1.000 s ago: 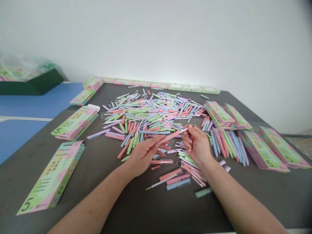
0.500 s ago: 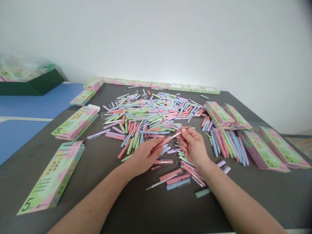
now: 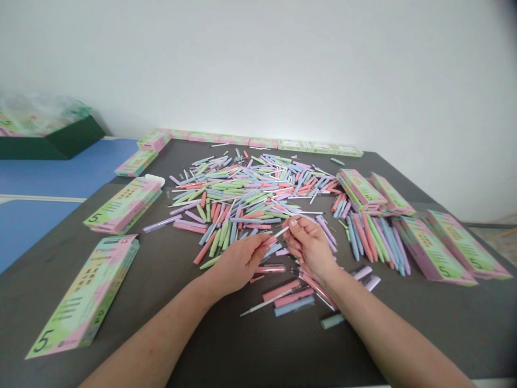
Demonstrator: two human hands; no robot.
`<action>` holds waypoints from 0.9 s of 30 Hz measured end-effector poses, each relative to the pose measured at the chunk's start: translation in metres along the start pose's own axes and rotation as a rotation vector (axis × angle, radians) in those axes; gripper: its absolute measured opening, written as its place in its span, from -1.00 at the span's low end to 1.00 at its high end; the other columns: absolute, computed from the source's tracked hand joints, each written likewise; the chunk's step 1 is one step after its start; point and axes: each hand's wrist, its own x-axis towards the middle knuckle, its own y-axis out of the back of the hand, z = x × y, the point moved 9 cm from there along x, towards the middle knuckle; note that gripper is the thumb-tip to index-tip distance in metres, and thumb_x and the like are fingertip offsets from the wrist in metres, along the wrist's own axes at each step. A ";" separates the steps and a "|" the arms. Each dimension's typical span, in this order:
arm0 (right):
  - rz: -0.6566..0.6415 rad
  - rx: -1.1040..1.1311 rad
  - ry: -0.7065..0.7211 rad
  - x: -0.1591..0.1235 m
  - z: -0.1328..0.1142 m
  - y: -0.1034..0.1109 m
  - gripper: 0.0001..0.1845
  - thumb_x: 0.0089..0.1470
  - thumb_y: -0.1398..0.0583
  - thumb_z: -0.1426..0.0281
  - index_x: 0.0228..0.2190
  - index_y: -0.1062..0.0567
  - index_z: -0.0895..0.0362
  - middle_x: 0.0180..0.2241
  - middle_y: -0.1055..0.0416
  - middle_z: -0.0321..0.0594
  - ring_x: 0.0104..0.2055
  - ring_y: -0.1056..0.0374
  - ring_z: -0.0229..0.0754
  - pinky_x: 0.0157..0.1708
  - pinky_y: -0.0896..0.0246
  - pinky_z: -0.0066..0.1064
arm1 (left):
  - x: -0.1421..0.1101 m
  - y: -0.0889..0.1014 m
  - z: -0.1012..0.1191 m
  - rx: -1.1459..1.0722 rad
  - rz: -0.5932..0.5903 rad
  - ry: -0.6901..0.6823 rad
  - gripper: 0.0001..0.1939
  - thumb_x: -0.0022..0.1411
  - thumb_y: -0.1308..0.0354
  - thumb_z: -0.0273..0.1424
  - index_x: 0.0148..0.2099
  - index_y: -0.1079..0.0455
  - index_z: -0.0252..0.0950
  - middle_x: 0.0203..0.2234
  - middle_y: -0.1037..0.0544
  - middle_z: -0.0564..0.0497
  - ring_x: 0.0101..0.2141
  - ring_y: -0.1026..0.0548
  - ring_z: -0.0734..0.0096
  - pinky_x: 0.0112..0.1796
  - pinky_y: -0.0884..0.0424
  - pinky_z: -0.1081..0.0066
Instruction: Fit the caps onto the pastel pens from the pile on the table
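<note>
My left hand (image 3: 236,260) is closed round a pink pen barrel (image 3: 269,241), with only a short bit of it showing past the fingertips. Between thumb and fingers, my right hand (image 3: 313,245) pinches a white pen refill (image 3: 281,232), which lines up with the barrel's end. How deep the refill sits in the barrel is hidden. Below the hands lie loose parts: a pink barrel (image 3: 293,297), a blue barrel (image 3: 291,307), a white refill (image 3: 258,307) and a clear-capped pink piece (image 3: 270,269).
A wide heap of pastel pen parts (image 3: 234,188) covers the dark table's (image 3: 202,350) middle. Several pens lie side by side in a row (image 3: 379,242) at right. Printed boxes (image 3: 86,291) line the left, back and right (image 3: 438,250). A dark green tray (image 3: 52,143) stands far left.
My right hand has moved left and slightly down, closer to my left hand. Less of the white refill and pink barrel shows between them now.
</note>
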 end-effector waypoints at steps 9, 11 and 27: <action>-0.125 -0.026 -0.160 -0.003 0.017 -0.009 -0.73 -0.06 -0.33 0.24 -0.44 -0.47 0.20 -0.60 -0.29 -0.39 -0.72 0.08 -0.53 -0.81 0.27 -0.71 | -0.003 -0.007 0.000 -0.002 -0.090 0.056 -0.72 0.39 0.16 -0.31 0.02 -0.27 -0.26 -0.33 -0.53 -0.04 -0.34 -0.49 0.29 -0.31 -0.32 0.38; -0.145 0.033 -0.203 -0.004 0.019 -0.011 -0.76 -0.03 -0.31 0.27 -0.44 -0.47 0.21 -0.58 -0.29 -0.37 -0.71 0.06 -0.52 -0.81 0.26 -0.71 | -0.002 -0.006 -0.005 0.023 -0.077 0.078 -0.74 0.39 0.18 -0.28 -0.09 -0.29 -0.25 -0.40 -0.50 0.00 -0.39 -0.47 0.30 -0.36 -0.29 0.39; -0.082 0.332 -0.369 0.007 0.045 0.003 -0.63 -0.30 -0.10 0.75 -0.41 -0.48 0.19 -0.36 -0.53 -0.16 -0.24 -0.49 -0.21 -0.22 -0.47 -0.43 | 0.000 0.011 -0.005 0.006 0.063 0.083 -0.70 0.38 0.16 -0.32 -0.39 -0.23 -0.26 -0.59 -0.34 0.12 -0.53 -0.30 0.45 -0.46 -0.16 0.44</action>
